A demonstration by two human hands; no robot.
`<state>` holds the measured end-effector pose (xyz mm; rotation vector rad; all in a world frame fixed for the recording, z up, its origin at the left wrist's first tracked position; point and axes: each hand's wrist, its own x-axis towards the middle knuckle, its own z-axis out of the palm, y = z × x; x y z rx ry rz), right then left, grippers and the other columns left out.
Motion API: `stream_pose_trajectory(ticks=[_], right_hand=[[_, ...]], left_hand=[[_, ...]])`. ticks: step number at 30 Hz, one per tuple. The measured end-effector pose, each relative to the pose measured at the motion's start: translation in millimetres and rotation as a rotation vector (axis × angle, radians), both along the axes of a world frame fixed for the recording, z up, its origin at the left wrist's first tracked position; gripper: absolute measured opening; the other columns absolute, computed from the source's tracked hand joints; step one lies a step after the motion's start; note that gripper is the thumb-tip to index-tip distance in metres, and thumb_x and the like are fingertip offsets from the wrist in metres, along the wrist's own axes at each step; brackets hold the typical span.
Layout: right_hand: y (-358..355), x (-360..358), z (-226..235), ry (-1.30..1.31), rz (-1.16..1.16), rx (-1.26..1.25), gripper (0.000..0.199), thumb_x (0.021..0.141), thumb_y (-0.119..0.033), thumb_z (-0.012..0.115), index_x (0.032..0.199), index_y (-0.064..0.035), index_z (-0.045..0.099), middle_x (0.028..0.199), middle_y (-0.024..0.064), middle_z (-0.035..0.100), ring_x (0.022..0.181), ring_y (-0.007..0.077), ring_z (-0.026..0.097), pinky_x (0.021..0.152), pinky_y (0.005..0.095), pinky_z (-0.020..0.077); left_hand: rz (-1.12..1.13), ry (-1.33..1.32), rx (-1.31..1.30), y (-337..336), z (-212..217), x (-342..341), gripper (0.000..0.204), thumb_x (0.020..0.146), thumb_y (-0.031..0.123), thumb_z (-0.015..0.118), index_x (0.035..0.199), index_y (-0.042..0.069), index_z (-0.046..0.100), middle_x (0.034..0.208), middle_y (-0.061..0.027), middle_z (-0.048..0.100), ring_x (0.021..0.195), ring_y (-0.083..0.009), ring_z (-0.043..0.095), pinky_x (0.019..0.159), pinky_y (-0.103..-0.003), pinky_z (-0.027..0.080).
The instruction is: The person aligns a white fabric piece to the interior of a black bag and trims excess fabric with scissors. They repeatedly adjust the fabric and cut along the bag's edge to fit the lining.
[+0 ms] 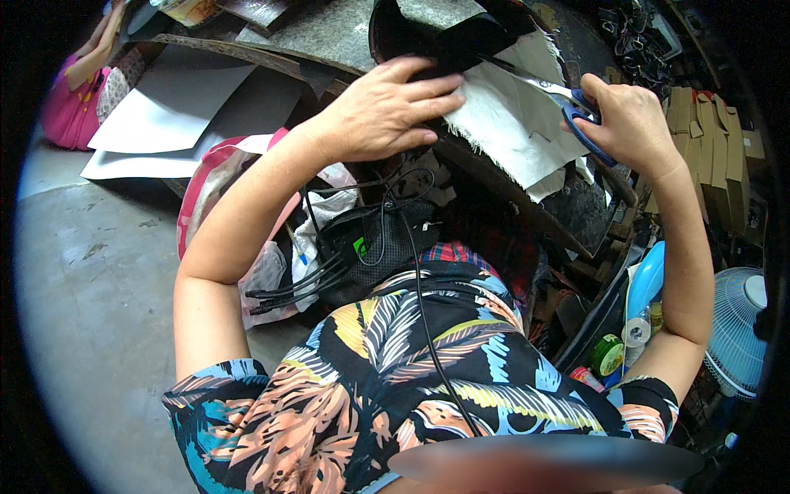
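My right hand point(632, 123) is closed round the blue handles of a pair of scissors point(589, 136). Their blades point left, toward a dark, curved piece of material point(407, 37) at the far edge of my work. Over the near side of that piece lies my left hand point(383, 111), its fingers stretched out and slightly apart; whether the fingertips press on it I cannot tell. A white cloth with frayed edges point(527, 123) is spread on the worktop under the scissors.
White sheets point(177, 103) jut out at the left, near another person in pink point(70, 107). A black mesh bag with cables point(374, 239) sits before my lap. At right are folded cardboard pieces point(708, 140) and a blue fan point(732, 329).
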<state>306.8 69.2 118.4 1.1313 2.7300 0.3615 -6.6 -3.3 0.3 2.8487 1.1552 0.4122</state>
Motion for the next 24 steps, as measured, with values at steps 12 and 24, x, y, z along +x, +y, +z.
stream_pose_trajectory(ticks=[12, 24], right_hand=[[-36.0, 1.4, -25.1, 0.297, -0.18, -0.083, 0.034, 0.082, -0.041, 0.073, 0.093, -0.01, 0.063, 0.074, 0.0126, 0.07, 0.071, 0.0316, 0.071, 0.066, 0.0423, 0.0564], [-3.3, 88.7, -46.9, 0.467, -0.685, 0.002, 0.034, 0.085, -0.044, 0.072, 0.101, -0.0144, 0.065, 0.085, 0.009, 0.073, 0.079, 0.0313, 0.071, 0.068, 0.0423, 0.0525]], left_hand=[[0.623, -1.173, -0.919, 24.0, 28.0, -13.9, 0.063, 0.095, 0.062, 0.054, 0.106, -0.001, 0.06, 0.075, -0.0072, 0.062, 0.049, -0.0086, 0.06, 0.038, -0.019, 0.045], [0.691, -0.421, 0.215, 22.7, 10.5, 23.1, 0.093, 0.075, 0.023, 0.078, 0.152, 0.015, 0.028, 0.123, -0.0173, 0.052, 0.11, -0.0342, 0.052, 0.094, -0.046, 0.042]])
